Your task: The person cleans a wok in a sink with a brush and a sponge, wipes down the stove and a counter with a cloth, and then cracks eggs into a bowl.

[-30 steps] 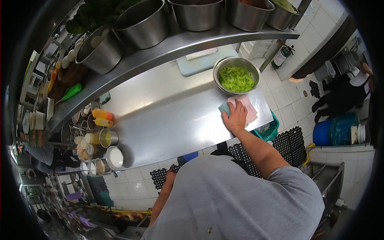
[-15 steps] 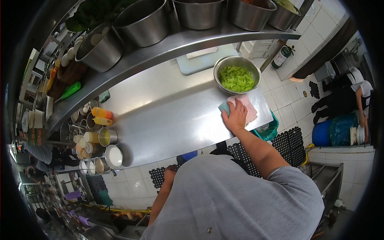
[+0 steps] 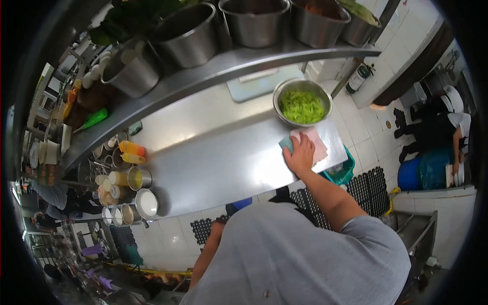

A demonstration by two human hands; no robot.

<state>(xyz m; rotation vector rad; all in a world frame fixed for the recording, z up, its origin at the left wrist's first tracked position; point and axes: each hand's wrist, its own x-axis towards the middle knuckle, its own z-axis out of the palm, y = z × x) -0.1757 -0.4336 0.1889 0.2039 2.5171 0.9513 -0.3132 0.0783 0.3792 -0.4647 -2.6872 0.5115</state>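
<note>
My right hand point(image 3: 301, 153) presses down on a pink and teal cloth point(image 3: 317, 144) near the right end of the steel table point(image 3: 218, 157). Its fingers curve over the cloth, with the thumb on the teal part. Just beyond the cloth stands a metal bowl point(image 3: 277, 105) of shredded green lettuce point(image 3: 303, 107). My left hand point(image 3: 218, 229) hangs low beside my body, off the table's front edge. The grey shirt partly covers it, and its fingers are hidden.
Steel pots point(image 3: 254, 25) line a raised shelf point(image 3: 229, 63) above the table. A cutting board point(image 3: 262, 87) lies behind. Sauce bottles point(image 3: 132, 152) and containers point(image 3: 147, 203) crowd the left end. A green-lined bin point(image 3: 344, 170) sits under the right corner. Another person point(image 3: 437, 132) bends at far right.
The whole view has shifted slightly, with the bowl and shelf appearing a little lower. My right hand stays on the cloth beside the bowl. My left hand remains low at my side.
</note>
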